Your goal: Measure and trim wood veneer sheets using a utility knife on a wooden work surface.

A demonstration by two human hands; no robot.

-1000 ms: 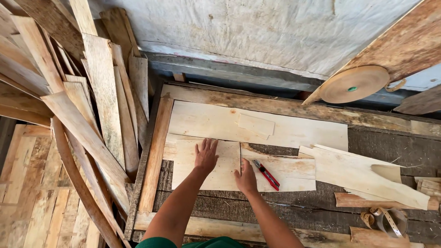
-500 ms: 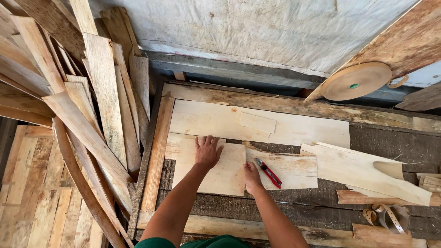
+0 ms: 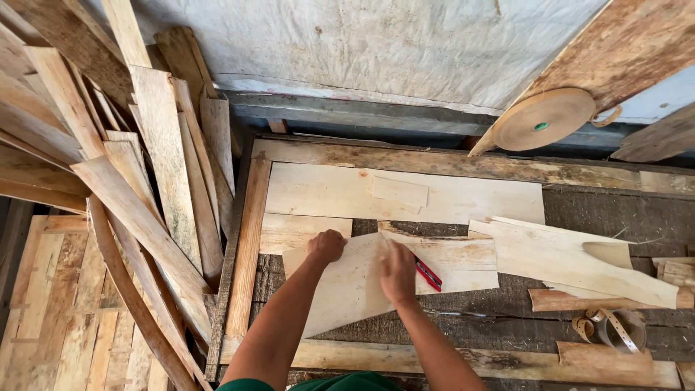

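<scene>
Hanging near the top right, against a slanted board, is a round tan tape roll [image 3: 543, 119] with a small green dot in its middle. Low on the right sits a small roll of strap [image 3: 615, 329] on the dark bench [image 3: 579, 206]. On the bench, inside a wood frame [image 3: 248, 246], lie thin pale wood sheets. A long sheet [image 3: 463, 195] lies at the back with a little patch [image 3: 399, 192] on it. A bent sheet [image 3: 579, 261] lies to the right. The tilted sheet [image 3: 347, 286] under the hands lies in the middle of the frame, with one corner pointing down toward the person. The left hand [image 3: 326, 246] is curled shut like a fist, pressing on the top edge of this sheet. The right hand [image 3: 397, 271] lies on the sheet just beside it, fingers bent, and holds a red tool [image 3: 428, 274] that pokes out to the right. Both arms are bare and reach up from the bottom of the view. Many old planks [image 3: 145, 181] lean in a pile on the left.
</scene>
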